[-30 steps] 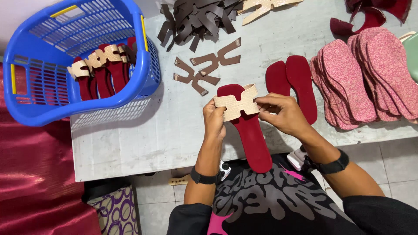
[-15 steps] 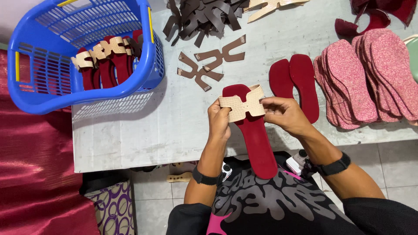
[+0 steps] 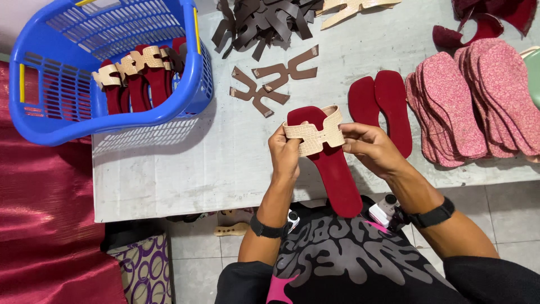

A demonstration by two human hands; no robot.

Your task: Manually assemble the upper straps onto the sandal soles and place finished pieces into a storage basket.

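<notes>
A dark red sandal insole [image 3: 336, 171] is held over the table's front edge, toe pointing away from me. A beige textured strap piece [image 3: 313, 135] lies across its front. My left hand [image 3: 286, 153] pinches the strap's left end against the insole. My right hand [image 3: 370, 147] grips the strap's right end and the insole's right side. Two bare dark red insoles [image 3: 382, 107] lie flat on the table just right of my hands.
A blue plastic basket [image 3: 67, 112] at the left holds several red sandals with beige straps. Brown cut strap pieces [image 3: 273, 81] lie mid-table, with a heap [image 3: 259, 19] behind. Pink patterned soles [image 3: 478, 95] are stacked at the right. The grey table [image 3: 169, 169] ends near me.
The beige strap now wraps down over both sides of the insole instead of lying flat across it. Both hands have stayed at its ends. The view has shifted slightly.
</notes>
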